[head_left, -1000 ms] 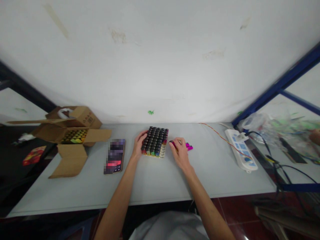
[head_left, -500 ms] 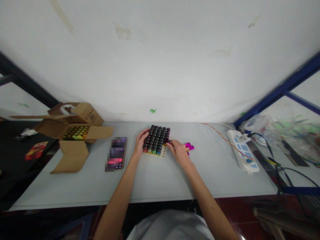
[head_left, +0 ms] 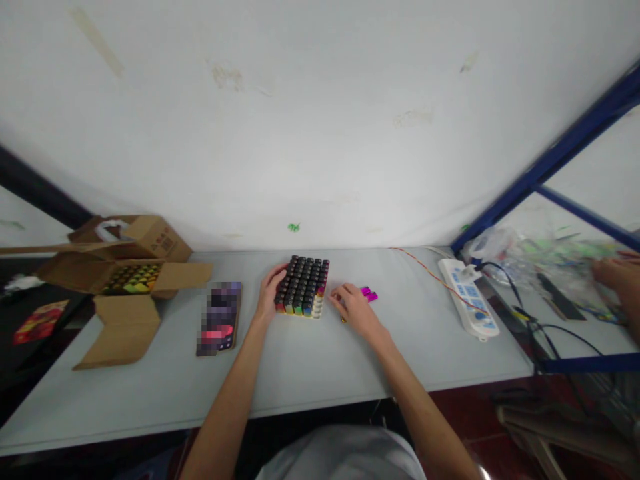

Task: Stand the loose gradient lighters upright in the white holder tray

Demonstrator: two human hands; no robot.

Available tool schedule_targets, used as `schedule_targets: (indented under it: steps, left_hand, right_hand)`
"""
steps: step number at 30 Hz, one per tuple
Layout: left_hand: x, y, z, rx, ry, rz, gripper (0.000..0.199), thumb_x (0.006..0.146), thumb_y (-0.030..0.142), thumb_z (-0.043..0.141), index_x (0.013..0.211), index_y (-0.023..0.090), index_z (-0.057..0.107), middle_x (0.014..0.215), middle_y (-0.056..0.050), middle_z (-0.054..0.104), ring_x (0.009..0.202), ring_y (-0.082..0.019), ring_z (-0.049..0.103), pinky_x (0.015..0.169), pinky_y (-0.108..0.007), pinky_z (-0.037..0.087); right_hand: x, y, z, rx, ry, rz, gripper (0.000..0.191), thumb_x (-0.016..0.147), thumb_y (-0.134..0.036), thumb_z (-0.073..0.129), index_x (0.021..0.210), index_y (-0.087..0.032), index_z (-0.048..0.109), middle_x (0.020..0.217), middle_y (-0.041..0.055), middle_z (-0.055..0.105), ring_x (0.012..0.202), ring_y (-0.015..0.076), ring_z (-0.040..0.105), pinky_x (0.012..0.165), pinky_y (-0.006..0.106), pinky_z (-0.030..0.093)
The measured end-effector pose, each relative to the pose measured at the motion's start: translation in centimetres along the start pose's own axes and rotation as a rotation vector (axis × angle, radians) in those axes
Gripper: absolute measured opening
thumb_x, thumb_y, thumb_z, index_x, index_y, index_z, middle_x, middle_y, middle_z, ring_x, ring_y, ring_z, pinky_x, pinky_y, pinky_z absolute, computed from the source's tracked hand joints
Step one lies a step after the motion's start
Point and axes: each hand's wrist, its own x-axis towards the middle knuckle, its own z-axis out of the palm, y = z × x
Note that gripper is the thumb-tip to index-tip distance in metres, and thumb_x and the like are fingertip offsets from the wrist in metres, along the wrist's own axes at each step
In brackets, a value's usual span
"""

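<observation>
A tray of lighters (head_left: 303, 283) stands on the table, its black tops packed in rows with coloured bodies showing along the front. Bare pale slots (head_left: 317, 308) show at its front right corner. My left hand (head_left: 271, 290) is closed around the tray's left side. To the right of the tray, my right hand (head_left: 350, 305) hovers low over the table, apart from the tray, fingers bent and slightly spread. A small gold-and-dark end (head_left: 343, 320) peeks out under that hand. Magenta lighters (head_left: 370, 294) lie just beyond it, partly covered by the hand.
An open cardboard box (head_left: 130, 263) with yellowish pieces inside sits at the left. A phone (head_left: 220, 320) lies between box and tray. On the right are a power strip (head_left: 470, 297), cables and plastic bags (head_left: 505, 250). Another person's hand (head_left: 617, 277) reaches in at far right.
My right hand has left the tray's right edge and moved to the table beside the magenta lighters. My left hand stays on the tray. The view has shifted; another person's hand has appeared at right.
</observation>
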Motion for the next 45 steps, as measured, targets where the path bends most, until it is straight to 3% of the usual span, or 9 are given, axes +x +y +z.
schedule_targets:
  steps: [6,10,15,18,26,31,36,41,45]
  left_hand:
    - [0.0,0.2,0.1,0.009,0.0,-0.005,0.043,0.073,0.048,0.079,0.106,0.02,0.08,0.117,-0.008,0.078,0.119,-0.031,0.066,0.108,-0.041,0.047]
    - [0.1,0.1,0.1,0.01,0.004,-0.006,0.046,0.072,0.051,0.08,0.106,0.019,0.08,0.116,-0.009,0.077,0.118,-0.032,0.067,0.106,-0.041,0.048]
    - [0.1,0.2,0.1,0.011,0.001,-0.001,0.048,0.071,0.052,0.081,0.106,0.019,0.08,0.116,-0.01,0.077,0.119,-0.032,0.066,0.106,-0.041,0.048]
    - [0.1,0.1,0.0,0.005,0.006,-0.01,0.048,0.072,0.052,0.08,0.107,0.019,0.079,0.118,-0.009,0.077,0.119,-0.031,0.066,0.107,-0.04,0.047]
    - [-0.1,0.4,0.1,-0.002,0.014,-0.026,0.046,0.071,0.049,0.08,0.106,0.019,0.08,0.115,-0.008,0.078,0.117,-0.03,0.066,0.106,-0.039,0.047]
    - [-0.1,0.5,0.2,-0.002,0.024,-0.024,0.048,0.07,0.051,0.081,0.105,0.019,0.08,0.114,-0.008,0.078,0.117,-0.031,0.067,0.105,-0.04,0.049]
    - [0.1,0.3,0.1,-0.013,0.018,-0.026,0.047,0.069,0.05,0.081,0.105,0.019,0.08,0.115,-0.008,0.078,0.117,-0.031,0.067,0.108,-0.042,0.047]
    - [-0.1,0.5,0.1,0.008,0.0,-0.01,0.044,0.073,0.049,0.079,0.106,0.019,0.08,0.117,-0.008,0.078,0.12,-0.031,0.065,0.109,-0.041,0.045]
    - [-0.2,0.4,0.0,0.022,-0.007,-0.012,0.043,0.075,0.048,0.077,0.107,0.019,0.08,0.117,-0.008,0.078,0.119,-0.031,0.066,0.108,-0.04,0.046]
  right_hand:
    - [-2.9,5.3,-2.7,0.068,0.183,0.103,0.02,0.103,-0.033,0.059,0.109,-0.021,0.073,0.106,0.0111,0.069,0.102,0.0268,0.062,0.095,0.042,0.051]
    - [-3.1,8.3,-3.7,0.053,0.09,0.089,0.026,0.096,-0.037,0.07,0.117,-0.022,0.074,0.115,0.0121,0.068,0.11,0.0277,0.062,0.1,0.044,0.048]
    - [-2.0,9.4,-3.8,0.088,-0.026,0.113,0.029,0.095,-0.045,0.07,0.107,-0.019,0.073,0.104,0.009,0.07,0.098,0.0239,0.062,0.093,0.039,0.047]
    - [-1.5,9.2,-3.8,0.121,-0.053,0.126,0.037,0.096,-0.055,0.066,0.095,-0.018,0.072,0.093,0.007,0.069,0.089,0.0221,0.06,0.086,0.036,0.045]
    - [-2.1,7.4,-4.2,0.491,0.136,0.329,0.047,0.099,-0.065,0.051,0.088,-0.021,0.064,0.071,-0.0007,0.062,0.065,0.017,0.055,0.065,0.03,0.042]
    - [-0.6,5.7,-4.6,0.723,0.338,0.392,0.042,0.084,-0.061,0.074,0.089,-0.021,0.068,0.065,-0.0031,0.058,0.061,0.015,0.051,0.06,0.028,0.042]
    - [1.3,3.2,-3.0,1.066,0.486,0.419,0.039,0.077,-0.058,0.081,0.087,-0.023,0.067,0.076,-0.0006,0.062,0.069,0.0149,0.055,0.066,0.028,0.05]
    - [1.1,1.3,-0.9,1.349,0.233,0.366,0.037,0.088,-0.06,0.072,0.096,-0.027,0.058,0.081,-0.0012,0.066,0.064,0.0137,0.06,0.061,0.028,0.053]
    - [0.5,0.3,-0.1,1.336,0.102,0.374,0.037,0.091,-0.061,0.069,0.098,-0.028,0.054,0.057,-0.0105,0.044,0.043,0.0088,0.037,0.042,0.02,0.037]
